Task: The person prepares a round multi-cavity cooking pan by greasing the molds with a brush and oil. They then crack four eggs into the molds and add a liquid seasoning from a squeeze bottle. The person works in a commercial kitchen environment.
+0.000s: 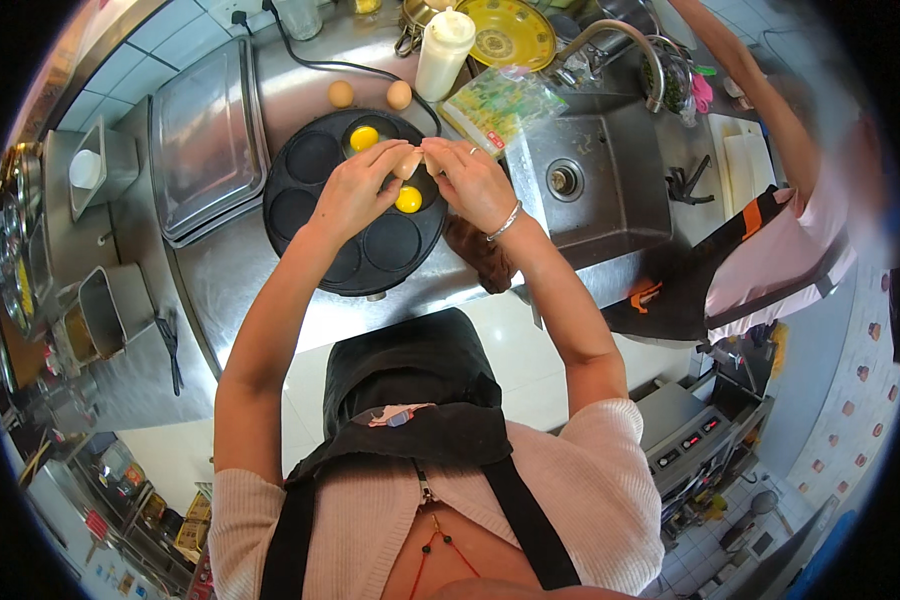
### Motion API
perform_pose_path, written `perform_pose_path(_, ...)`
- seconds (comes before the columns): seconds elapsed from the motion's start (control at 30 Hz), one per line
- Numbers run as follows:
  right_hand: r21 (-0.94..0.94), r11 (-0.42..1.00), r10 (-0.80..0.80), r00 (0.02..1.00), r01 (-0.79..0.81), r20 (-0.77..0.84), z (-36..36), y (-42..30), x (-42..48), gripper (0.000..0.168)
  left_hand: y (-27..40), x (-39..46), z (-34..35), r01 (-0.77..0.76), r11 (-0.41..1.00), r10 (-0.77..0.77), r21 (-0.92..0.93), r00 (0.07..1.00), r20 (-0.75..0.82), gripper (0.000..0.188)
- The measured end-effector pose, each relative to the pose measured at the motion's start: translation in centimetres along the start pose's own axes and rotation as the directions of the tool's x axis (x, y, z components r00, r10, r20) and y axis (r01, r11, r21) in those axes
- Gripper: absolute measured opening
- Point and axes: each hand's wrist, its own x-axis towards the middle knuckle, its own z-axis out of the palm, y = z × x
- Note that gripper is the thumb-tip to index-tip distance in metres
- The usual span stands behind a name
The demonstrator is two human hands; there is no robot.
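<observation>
My left hand (361, 180) and my right hand (471, 178) each grip part of a cracked eggshell (409, 163), its pieces parted above a round black egg pan (311, 251) with several round wells. Below the shell, a raw egg yolk (408, 199) lies in one well. A second yolk (364, 138) rests in the well at the pan's far side. Other wells in view, such as the near one (392, 242), hold nothing. Behind the pan, two whole brown eggs (340, 94) stand apart on the steel counter.
A white squeeze bottle (445, 56) and a plastic food bag (499, 109) stand and lie behind the pan. A brown cloth (481, 255) touches its right side. Farther right are a steel sink (607, 172) and a co-worker's arm (765, 90). Lidded steel trays (208, 139) sit left.
</observation>
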Motion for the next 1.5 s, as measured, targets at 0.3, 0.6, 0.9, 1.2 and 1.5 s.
perform_pose_path(0.3, -0.189, 0.966, -0.204, 0.969, 0.176, -0.142, -3.3, -1.8, 1.6, 0.024, 2.4, 0.8, -3.0, -0.112, 0.991, 0.116, 0.077, 0.992, -0.04, 0.043)
perform_pose_path(0.6, -0.208, 0.962, -0.205, 0.972, 0.179, -0.112, -3.6, -2.5, 1.1, 0.044, 2.9, 0.2, -3.4, -0.15, 0.981, 0.157, 0.119, 0.986, -0.052, 0.042)
perform_pose_path(0.9, -0.208, 0.964, -0.196, 0.969, 0.163, -0.148, -3.7, -2.8, 1.0, 0.044, 2.7, 0.1, -2.9, -0.148, 0.979, 0.162, 0.141, 0.983, -0.087, 0.043)
perform_pose_path(1.2, -0.286, 0.942, -0.243, 0.946, 0.177, -0.215, -3.5, -3.3, 1.0, 0.029, 3.3, 0.1, -3.4, -0.162, 0.971, 0.186, 0.176, 0.974, -0.131, 0.043)
perform_pose_path(1.5, -0.283, 0.939, -0.263, 0.941, 0.198, -0.214, -3.7, -3.4, 0.8, 0.037, 3.6, -0.4, -3.1, -0.156, 0.97, 0.185, 0.187, 0.971, -0.152, 0.046)
